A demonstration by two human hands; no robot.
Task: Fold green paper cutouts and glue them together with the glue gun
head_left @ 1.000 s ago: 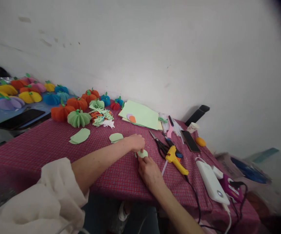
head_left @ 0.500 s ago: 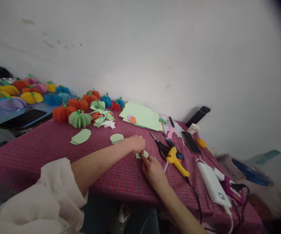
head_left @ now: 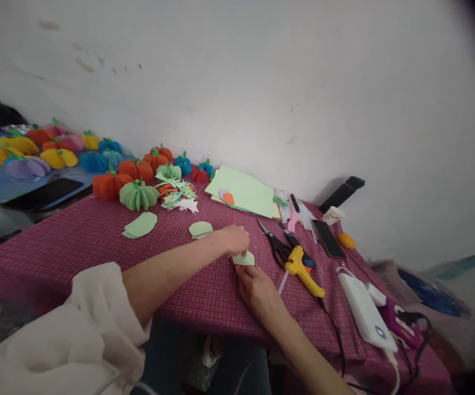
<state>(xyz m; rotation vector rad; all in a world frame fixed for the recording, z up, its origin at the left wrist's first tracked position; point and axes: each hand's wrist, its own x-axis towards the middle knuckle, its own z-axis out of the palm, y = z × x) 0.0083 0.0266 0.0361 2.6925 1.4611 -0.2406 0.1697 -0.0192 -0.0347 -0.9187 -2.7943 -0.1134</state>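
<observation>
Green paper point(head_left: 243, 260), sm.: L hand point(head_left: 236, 240) at far edge, R hand point(head_left: 258, 288) at near edge; grips, both: can't tell.

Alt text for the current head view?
A person's left hand and right hand touch a small pale-green paper piece on a red checked tablecloth. To the right lie black-handled scissors and a yellow glue gun; to the left, green paper cutouts and colourful paper pumpkins.
</observation>
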